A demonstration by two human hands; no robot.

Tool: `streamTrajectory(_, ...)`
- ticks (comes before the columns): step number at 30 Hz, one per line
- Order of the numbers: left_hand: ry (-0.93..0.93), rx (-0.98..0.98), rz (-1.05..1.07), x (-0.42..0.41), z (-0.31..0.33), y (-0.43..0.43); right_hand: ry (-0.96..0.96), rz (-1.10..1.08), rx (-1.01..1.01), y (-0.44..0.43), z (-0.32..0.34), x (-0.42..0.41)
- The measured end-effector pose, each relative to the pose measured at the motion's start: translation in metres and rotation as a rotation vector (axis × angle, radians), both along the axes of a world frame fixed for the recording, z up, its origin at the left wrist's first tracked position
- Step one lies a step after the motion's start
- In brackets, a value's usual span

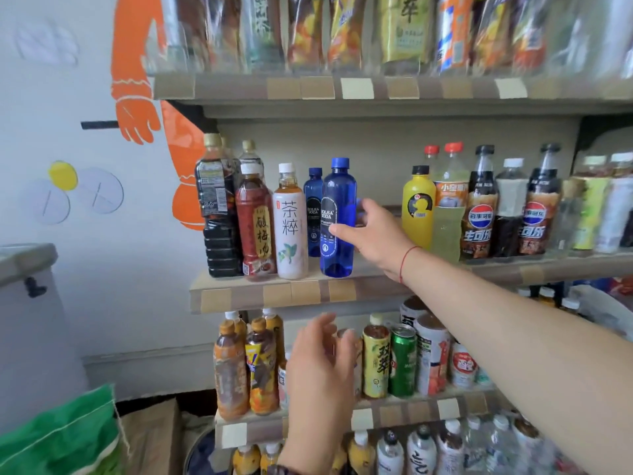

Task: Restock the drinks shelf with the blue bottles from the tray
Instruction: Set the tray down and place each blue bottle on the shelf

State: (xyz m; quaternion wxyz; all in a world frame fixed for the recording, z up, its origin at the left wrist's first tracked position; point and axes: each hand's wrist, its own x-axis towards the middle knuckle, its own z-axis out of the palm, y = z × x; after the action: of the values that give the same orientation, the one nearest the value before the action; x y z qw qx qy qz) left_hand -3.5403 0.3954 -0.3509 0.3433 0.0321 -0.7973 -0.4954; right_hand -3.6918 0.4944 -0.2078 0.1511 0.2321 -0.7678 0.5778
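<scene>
Two blue bottles with dark labels stand on the middle shelf. The front blue bottle is upright near the shelf's edge, and a second blue bottle stands behind it to the left. My right hand wraps the front bottle from the right, thumb across its label and fingers behind it. My left hand hovers lower, in front of the shelf below, fingers spread and holding nothing. No tray is clearly visible.
A white tea bottle and dark tea bottles stand left of the blue ones. A gap on the shelf, then a yellow bottle and cola bottles, lie to the right. Cans fill the lower shelf. A green bag sits bottom left.
</scene>
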Motion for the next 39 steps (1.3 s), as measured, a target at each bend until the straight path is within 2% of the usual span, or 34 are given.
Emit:
streamTrajectory(4, 0.094, -0.041, 0.016, -0.006, 0.021, -0.012, 0.008, 0.019, -0.049, -0.004, 0.001, -0.006)
streamTrajectory(18, 0.140, -0.021, 0.046, -0.021, 0.020, -0.027, 0.003, -0.005, -0.007, -0.031, -0.005, -0.058)
streamTrajectory(29, 0.102, -0.018, 0.038, -0.012, 0.006, -0.040, 0.002, -0.040, 0.113, -0.043, -0.010, -0.063)
streamTrajectory(39, 0.061, -0.052, 0.020, -0.003, -0.010, -0.050, 0.024, -0.050, 0.125, -0.043, -0.013, -0.048)
